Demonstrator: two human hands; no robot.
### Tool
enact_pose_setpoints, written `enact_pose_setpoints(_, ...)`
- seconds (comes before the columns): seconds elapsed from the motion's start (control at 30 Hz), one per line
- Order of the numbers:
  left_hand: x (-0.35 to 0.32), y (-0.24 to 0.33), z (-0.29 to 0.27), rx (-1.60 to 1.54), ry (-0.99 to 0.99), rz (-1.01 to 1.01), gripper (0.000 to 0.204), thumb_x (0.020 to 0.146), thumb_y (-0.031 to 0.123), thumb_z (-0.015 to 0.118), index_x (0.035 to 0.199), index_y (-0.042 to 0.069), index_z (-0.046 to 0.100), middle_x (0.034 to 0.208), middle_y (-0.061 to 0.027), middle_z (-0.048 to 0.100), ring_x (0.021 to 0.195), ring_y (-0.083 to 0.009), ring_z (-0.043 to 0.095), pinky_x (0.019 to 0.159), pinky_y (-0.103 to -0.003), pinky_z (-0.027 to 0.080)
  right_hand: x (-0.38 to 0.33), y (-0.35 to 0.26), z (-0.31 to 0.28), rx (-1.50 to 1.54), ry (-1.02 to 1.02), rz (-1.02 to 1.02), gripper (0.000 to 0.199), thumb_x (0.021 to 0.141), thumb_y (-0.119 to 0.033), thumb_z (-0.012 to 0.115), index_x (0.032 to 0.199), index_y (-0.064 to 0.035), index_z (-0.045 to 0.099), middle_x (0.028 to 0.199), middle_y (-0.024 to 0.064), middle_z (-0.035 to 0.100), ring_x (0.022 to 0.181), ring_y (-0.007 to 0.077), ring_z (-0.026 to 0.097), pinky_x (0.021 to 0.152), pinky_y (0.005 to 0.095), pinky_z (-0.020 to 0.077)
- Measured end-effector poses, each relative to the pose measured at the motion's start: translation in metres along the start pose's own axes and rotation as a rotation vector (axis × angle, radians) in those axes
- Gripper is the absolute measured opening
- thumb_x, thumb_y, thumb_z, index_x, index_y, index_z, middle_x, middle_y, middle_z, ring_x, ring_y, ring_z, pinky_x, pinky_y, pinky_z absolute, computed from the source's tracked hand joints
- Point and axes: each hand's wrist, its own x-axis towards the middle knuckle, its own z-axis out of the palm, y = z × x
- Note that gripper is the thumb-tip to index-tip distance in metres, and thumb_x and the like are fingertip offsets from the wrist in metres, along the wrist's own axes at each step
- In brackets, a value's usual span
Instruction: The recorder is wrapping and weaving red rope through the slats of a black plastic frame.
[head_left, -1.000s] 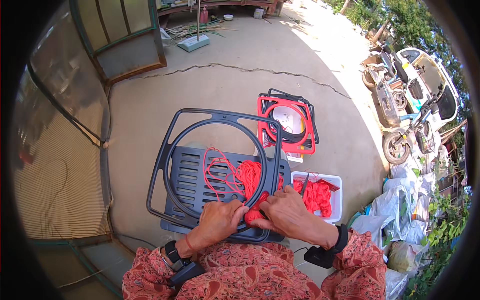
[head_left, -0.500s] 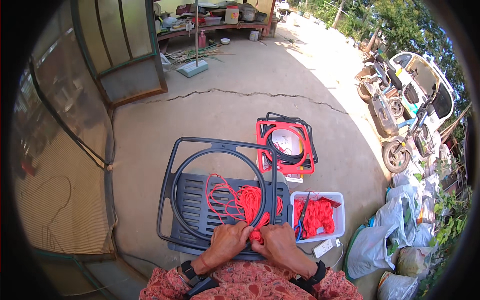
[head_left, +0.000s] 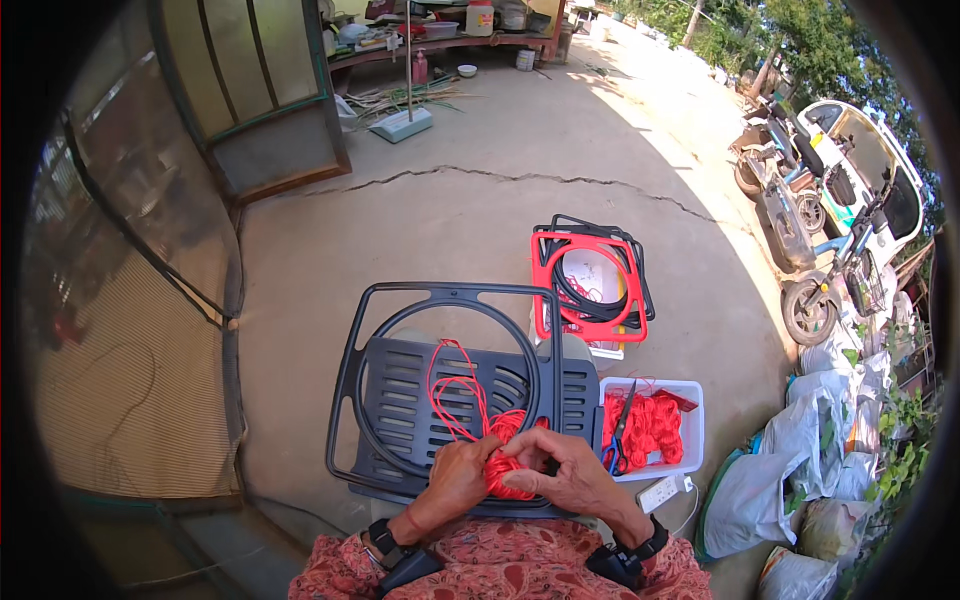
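Note:
A bundle of thin red cord [head_left: 507,478] sits between my hands at the near edge of a black slatted plastic seat [head_left: 397,377]. My left hand [head_left: 462,477] is closed on the bundle's left side. My right hand [head_left: 572,472] curls over its right side, thumb against the strands and fingers bent above. Loose loops of the cord trail away over the slats. Lying on the seat is a black plastic frame [head_left: 447,292] with a round ring inside it; my hands cover part of its near side.
Right of the seat, a white basin [head_left: 694,442] holds red cord skeins [head_left: 655,425] and blue-handled scissors [head_left: 617,440]. A white power strip [head_left: 663,492] lies in front. Beyond stand red and black frames [head_left: 590,328] over a white container. Sacks [head_left: 750,505] line the right side.
My right hand has opened its grip somewhat and shifted right along the cord. The bundle looks rounder, drawn nearer to me, with fewer loops spread over the seat. The whole view has shifted slightly.

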Motion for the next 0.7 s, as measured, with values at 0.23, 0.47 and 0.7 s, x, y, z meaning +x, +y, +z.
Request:
enact_pose_setpoints(0.23,-0.002,-0.007,0.011,-0.004,0.043,0.036,0.018,0.082,0.02,0.068,0.096,0.01,0.066,0.068,-0.0187,0.064,0.065,-0.041,0.063,0.059,-0.051,0.048,0.015,0.026,0.008,-0.614,0.151,-0.513,0.06,0.067,-0.02,0.085,0.122,-0.0097,0.062,0.099,0.01,0.054,0.094,0.0301,0.054,0.083,0.0392,0.0446)
enact_pose_setpoints(0.47,0.006,0.013,0.001,-0.115,0.014,-0.083,0.028,0.098,0.026,0.057,0.079,0.006,0.062,0.06,-0.0173,0.058,0.059,-0.0403,0.06,0.055,-0.049,0.045,-0.022,-0.013,-0.014,0.369,0.169,-0.407,0.033,0.078,-0.022,0.076,0.1,-0.0019,0.062,0.095,0.0099,0.064,0.083,0.0254,0.06,0.08,0.0398,0.0479)
enact_pose_setpoints(0.7,0.01,0.005,0.002,-0.12,0.051,-0.078,0.033,0.098,0.03,0.057,0.08,0.003,0.062,0.062,-0.0194,0.053,0.058,-0.041,0.054,0.053,-0.044,0.04,-0.136,0.013,-0.148,0.894,-0.496,-0.67,0.025,0.091,-0.013,0.058,0.102,-0.002,0.039,0.065,0.0102,0.054,0.053,0.0244,0.057,0.056,0.0435,0.055)
